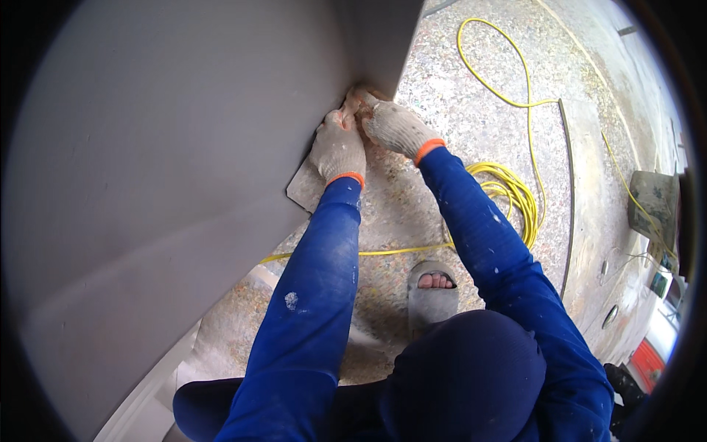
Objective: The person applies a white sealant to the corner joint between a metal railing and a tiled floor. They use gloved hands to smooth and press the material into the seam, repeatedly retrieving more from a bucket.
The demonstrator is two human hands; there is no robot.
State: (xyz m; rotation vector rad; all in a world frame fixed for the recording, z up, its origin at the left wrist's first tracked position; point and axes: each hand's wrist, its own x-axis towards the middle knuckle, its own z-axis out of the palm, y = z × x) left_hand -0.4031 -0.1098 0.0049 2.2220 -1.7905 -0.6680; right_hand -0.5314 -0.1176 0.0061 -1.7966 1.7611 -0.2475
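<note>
A big smooth grey panel (169, 147) fills the left side of the view. Close together at its inner corner are both my hands, in off-white knit gloves with orange cuffs. My left hand (339, 149) is closed, its fingers curled in beside the panel's edge. From the right, my right hand (398, 127) meets it, also closed, with its fingertips against the left thumb. Whatever the fingers grip is hidden by the gloves and shadow. Just below my left hand, the corner of a flat grey plate (303, 188) sticks out from under the panel.
Yellow cable lies in a coil (524, 202) right of my arms, with a loose loop farther off and a strand behind my left forearm. My sandalled foot (433, 295) stands on the speckled floor (486, 136). A grey bucket-like container (652, 202) is at the far right.
</note>
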